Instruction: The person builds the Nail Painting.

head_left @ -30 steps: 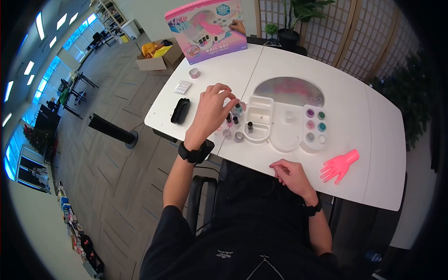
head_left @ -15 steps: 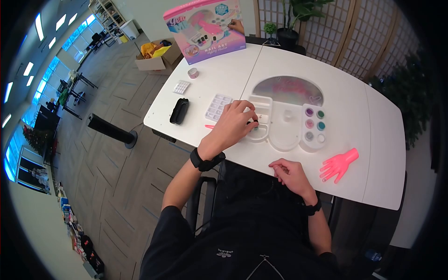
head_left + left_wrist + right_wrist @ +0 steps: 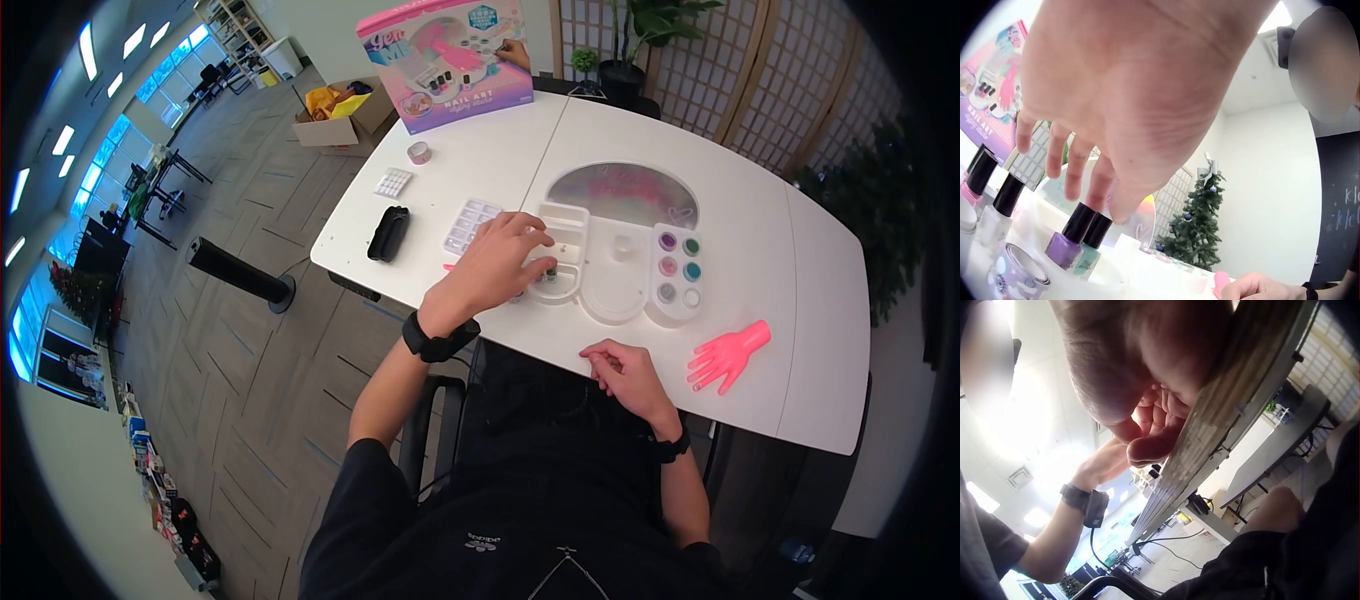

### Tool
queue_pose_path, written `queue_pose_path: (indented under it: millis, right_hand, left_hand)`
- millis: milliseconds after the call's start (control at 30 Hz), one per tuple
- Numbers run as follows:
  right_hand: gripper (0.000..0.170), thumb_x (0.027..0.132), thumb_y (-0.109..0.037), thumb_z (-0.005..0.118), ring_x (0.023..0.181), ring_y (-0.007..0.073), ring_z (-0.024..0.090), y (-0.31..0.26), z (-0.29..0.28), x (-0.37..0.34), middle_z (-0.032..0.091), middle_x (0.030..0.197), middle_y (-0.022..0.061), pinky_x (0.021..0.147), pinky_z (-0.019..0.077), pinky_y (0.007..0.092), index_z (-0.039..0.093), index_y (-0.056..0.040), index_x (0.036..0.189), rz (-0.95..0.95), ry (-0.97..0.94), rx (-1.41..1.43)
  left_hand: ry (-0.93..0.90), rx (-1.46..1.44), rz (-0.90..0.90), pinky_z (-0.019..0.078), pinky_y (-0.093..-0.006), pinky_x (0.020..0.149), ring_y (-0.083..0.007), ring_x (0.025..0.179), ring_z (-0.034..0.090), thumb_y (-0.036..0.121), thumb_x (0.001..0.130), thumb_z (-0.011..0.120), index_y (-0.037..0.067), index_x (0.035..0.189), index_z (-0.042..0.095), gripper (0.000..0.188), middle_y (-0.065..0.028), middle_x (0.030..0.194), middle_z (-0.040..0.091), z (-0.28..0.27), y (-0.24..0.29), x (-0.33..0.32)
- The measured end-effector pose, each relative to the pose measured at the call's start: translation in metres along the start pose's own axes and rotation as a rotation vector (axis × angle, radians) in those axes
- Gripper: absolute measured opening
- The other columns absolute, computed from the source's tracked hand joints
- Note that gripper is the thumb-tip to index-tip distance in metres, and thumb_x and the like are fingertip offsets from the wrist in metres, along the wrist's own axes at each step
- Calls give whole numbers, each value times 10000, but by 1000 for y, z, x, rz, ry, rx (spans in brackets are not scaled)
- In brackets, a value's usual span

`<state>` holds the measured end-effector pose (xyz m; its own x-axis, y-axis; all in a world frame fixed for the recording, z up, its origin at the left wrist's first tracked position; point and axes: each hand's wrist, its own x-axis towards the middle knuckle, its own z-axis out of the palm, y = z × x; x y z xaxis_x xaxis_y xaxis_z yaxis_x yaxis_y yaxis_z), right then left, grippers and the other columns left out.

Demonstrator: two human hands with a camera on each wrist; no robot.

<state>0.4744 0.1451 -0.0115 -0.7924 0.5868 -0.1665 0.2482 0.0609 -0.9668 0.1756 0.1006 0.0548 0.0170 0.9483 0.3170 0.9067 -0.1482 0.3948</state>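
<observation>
My left hand hovers over the left compartments of the white tray, fingers spread and thumb apart from them. Below the fingertips in the left wrist view, a purple polish bottle and a teal bottle stand side by side, black caps up. The left thumb and index tips are close to the teal bottle's cap, with no grip visible. A clear bottle and a pink one stand further left. My right hand rests at the table's front edge, its fingers loosely curled and holding nothing.
A pink model hand lies to the right of the tray's glitter pots. Left of the tray are a white palette, a black case and a small roll. The product box stands at the back.
My left hand has moved right from the bottle group to the tray's left compartments, and its thumb and fingers have since parted above a bottle there. The right hand stays still.
</observation>
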Motion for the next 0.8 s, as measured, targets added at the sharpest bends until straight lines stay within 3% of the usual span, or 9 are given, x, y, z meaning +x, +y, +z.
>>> queue_pose_path:
  millis: [100, 333, 633, 800]
  right_hand:
    - [193, 1091, -116, 638, 642, 80, 623, 0, 0, 0, 697, 765, 36, 593, 508, 258, 770, 0, 1171, 13, -2, 3]
    - [197, 1091, -124, 638, 641, 74, 617, 2, 0, 1, 695, 770, 31, 571, 503, 252, 774, -7, 1171, 16, 0, 9]
    - [198, 1095, -128, 635, 637, 70, 610, 1, 1, 0, 691, 765, 27, 572, 497, 247, 775, -6, 1163, 12, 1, 18]
    - [198, 1093, -128, 637, 637, 71, 611, 1, 0, 0, 694, 767, 26, 575, 497, 245, 775, -7, 1167, 25, -2, 10]
  left_hand:
    - [42, -10, -48, 505, -454, 1063, -370, 1208, 622, 173, 1056, 670, 60, 1228, 748, 221, -140, 1312, 684, -21, -12, -1]
    - [-65, 25, -273, 522, -434, 1019, -348, 1184, 632, 125, 1035, 684, 65, 1205, 757, 194, -140, 1225, 672, -53, -25, -22]
    - [-55, -40, -277, 543, -410, 949, -301, 1111, 658, 149, 1016, 717, 77, 1178, 768, 185, -114, 1194, 640, -42, -22, -28]
    - [-44, -68, -179, 549, -401, 930, -296, 1104, 655, 159, 996, 752, 63, 1185, 756, 212, -116, 1199, 639, -36, -9, -18]
